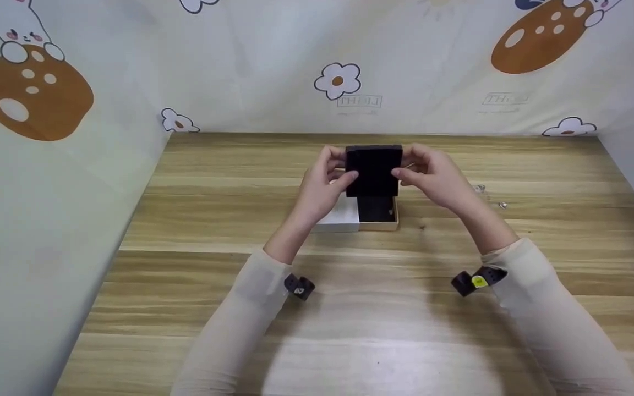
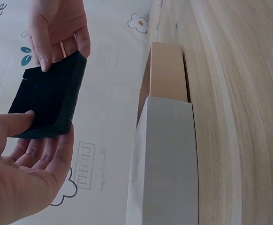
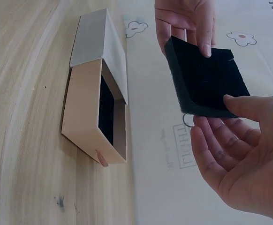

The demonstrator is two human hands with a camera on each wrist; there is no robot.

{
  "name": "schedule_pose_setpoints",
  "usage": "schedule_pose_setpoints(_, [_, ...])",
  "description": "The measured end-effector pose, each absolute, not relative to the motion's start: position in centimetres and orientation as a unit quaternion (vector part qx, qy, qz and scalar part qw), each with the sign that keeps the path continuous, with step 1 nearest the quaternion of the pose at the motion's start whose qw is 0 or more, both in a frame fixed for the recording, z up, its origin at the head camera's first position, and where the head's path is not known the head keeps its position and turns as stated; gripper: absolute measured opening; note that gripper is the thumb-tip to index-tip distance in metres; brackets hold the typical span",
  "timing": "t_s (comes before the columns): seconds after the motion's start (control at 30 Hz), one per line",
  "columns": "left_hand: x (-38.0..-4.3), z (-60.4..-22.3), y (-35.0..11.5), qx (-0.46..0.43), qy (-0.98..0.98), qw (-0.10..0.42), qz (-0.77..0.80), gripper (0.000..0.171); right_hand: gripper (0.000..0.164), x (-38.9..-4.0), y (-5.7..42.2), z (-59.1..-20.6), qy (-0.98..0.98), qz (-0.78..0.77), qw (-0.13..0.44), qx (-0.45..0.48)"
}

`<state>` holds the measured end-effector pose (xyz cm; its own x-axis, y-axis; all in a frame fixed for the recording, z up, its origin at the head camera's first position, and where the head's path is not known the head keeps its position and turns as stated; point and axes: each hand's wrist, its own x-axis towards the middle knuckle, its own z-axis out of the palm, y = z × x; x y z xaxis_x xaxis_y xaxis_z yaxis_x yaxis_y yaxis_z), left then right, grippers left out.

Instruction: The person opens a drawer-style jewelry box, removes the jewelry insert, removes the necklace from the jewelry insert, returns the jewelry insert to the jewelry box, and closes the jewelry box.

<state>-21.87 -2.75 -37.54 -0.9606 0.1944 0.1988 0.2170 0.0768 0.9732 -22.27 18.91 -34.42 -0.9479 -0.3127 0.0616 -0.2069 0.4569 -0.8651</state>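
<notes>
Both hands hold up a square black foam pad (image 1: 373, 170) above the table, one at each side. The left hand (image 1: 321, 184) pinches its left edge, thumb on the face and fingers behind. On the opposite edge the right hand (image 1: 432, 173) grips it the same way. In the right wrist view the foam insert shows a thick side and a small slit near one corner. Below it lies a small drawer box, its tan tray (image 3: 85, 103) partly slid out of a white sleeve (image 2: 171, 159). Black lining and a small pull tab (image 3: 102, 158) show on the tray.
Small shiny clear pieces (image 1: 502, 205) lie on the wooden table (image 1: 350, 330) to the right of the box. A patterned cloth (image 1: 262, 66) hangs along the back edge and sides. Each sleeved wrist wears a small black camera (image 1: 299, 286).
</notes>
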Motion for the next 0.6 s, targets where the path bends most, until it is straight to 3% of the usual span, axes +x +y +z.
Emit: schedule_pose_setpoints(0.6, [-22.3,-38.1,-3.9,-0.138,-0.743,-0.002,-0.655,0.028,0.028,-22.7,19.5,-35.0,0.835,-0.532,0.058,-0.129])
